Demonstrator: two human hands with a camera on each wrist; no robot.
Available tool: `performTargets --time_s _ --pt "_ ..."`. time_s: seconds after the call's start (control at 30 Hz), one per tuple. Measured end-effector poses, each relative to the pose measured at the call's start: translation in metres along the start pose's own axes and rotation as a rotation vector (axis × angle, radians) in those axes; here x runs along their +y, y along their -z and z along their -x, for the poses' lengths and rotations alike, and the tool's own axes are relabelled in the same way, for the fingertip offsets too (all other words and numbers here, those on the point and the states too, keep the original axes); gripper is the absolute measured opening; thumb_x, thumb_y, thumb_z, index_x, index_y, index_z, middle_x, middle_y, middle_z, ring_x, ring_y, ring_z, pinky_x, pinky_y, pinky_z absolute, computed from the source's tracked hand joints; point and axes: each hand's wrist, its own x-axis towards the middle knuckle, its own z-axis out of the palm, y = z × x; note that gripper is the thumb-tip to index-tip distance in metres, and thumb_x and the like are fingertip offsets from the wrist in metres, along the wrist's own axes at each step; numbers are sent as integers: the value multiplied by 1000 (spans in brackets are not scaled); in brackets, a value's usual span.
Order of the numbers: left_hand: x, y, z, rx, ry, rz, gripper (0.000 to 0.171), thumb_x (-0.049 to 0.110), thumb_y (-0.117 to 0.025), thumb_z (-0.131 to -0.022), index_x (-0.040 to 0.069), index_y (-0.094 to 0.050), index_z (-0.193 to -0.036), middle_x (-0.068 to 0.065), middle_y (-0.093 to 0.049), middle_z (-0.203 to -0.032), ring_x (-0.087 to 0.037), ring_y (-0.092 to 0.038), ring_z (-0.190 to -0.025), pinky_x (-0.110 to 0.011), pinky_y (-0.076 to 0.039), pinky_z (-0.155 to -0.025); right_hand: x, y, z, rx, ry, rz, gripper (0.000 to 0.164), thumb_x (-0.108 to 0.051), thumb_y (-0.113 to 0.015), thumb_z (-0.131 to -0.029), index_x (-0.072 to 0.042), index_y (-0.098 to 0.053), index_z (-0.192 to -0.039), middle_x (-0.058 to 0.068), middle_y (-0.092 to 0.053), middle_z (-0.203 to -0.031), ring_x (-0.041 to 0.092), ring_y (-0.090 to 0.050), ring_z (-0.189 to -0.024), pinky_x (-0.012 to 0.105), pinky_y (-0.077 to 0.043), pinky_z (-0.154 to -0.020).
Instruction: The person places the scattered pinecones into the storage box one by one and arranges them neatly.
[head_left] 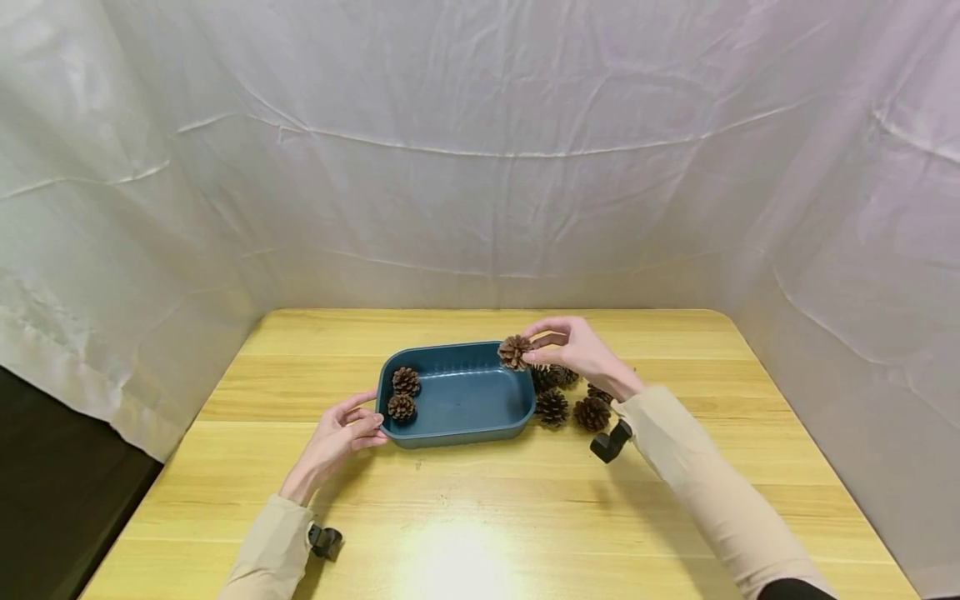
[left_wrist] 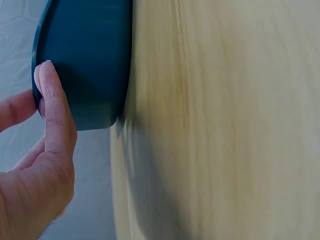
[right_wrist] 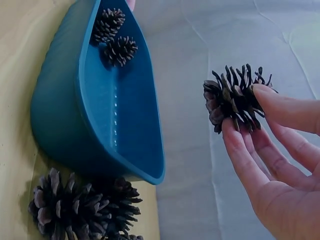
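A dark blue rectangular bin (head_left: 465, 404) stands on the table, with two brown pine cones (head_left: 403, 394) inside at its left end. My left hand (head_left: 347, 432) holds the bin's left end, thumb and fingers pinching the rim, as the left wrist view also shows. Above the bin's right end, my right hand (head_left: 579, 350) pinches another pine cone (right_wrist: 232, 97) between thumb and fingertips, higher than the rim. Several more pine cones (head_left: 552, 408) lie on the table just right of the bin, partly hidden under the right hand and wrist.
The wooden table (head_left: 450, 508) has pale sheeting (head_left: 480, 225) behind it and at both sides. A black mount (head_left: 611, 442) sticks out from the right wrist, and a similar one (head_left: 326, 542) from the left. A dark area (head_left: 60, 475) borders the table's left edge.
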Motion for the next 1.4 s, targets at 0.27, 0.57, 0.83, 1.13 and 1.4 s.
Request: performTargets --time_s 0.27,0.57,0.83,1.13,1.4 --pt "2 0 2 -19 8 27 65 -2 -54 -99 -10 -21 -155 -1 -66 -96 -10 -72 -79 -23 -65 -80 -5 -6 -10 21 -10 -7 42 0 -74 -87 7 -61 -126 26 -60 -134 11 -68 -98 36 -62 -96" --pt "4 -1 3 -9 25 24 65 -2 -54 -99 -10 -21 -155 1 -62 -96 -8 -70 -83 -22 -64 -84 -10 -16 -19 22 -17 -34 41 2 -73 -87 7 -62 -126 27 -61 -134 11 -69 -94 33 -63 -95" --pt "4 -1 2 -10 26 30 65 -3 -54 -99 -10 -22 -155 -1 -62 -97 -9 -70 -83 -22 -64 -84 -12 -24 -30 48 -40 -62 39 2 -73 -87 7 -63 -125 23 -60 -137 9 -71 -93 40 -60 -101" --pt "4 0 3 -14 24 36 64 -3 -53 -99 -11 -21 -155 0 -62 -97 -8 -70 -83 -21 -64 -84 -12 -33 -39 40 -43 -100 39 3 -72 -88 8 -62 -126 24 -58 -139 9 -72 -91 44 -59 -103" --pt "4 0 3 -15 26 27 64 -3 -53 -100 -10 -21 -155 0 -61 -98 -8 -70 -83 -21 -64 -84 -10 -47 -47 10 -88 -113 38 8 -72 -86 6 -64 -124 23 -61 -135 11 -71 -90 32 -64 -92"
